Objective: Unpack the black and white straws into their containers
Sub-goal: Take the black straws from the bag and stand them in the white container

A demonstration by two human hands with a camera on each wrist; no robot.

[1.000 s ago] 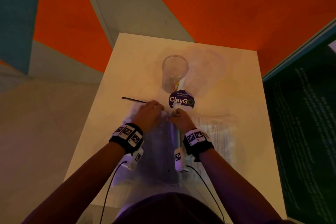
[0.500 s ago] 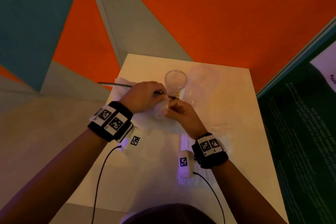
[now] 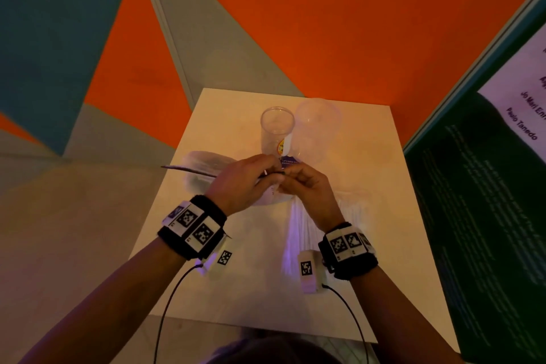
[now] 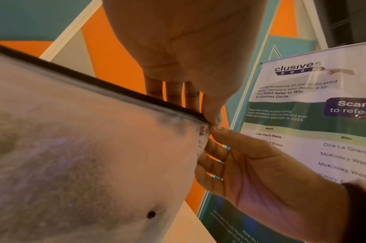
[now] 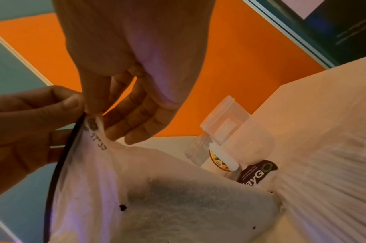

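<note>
Both hands are pinching the top corner of a translucent plastic bag (image 4: 84, 156) lifted above the white table (image 3: 251, 289). The left hand (image 3: 236, 183) is gripping its black-edged rim between thumb and forefinger; the right hand (image 3: 310, 189) is pinching the same corner, other fingers fanned loosely. The right wrist view is showing dark straws (image 5: 188, 192) through the bag, which the head view hides. White straws (image 3: 304, 224) are lying in their wrap under the right wrist. Two clear containers (image 3: 277, 133) are standing just beyond the hands.
</note>
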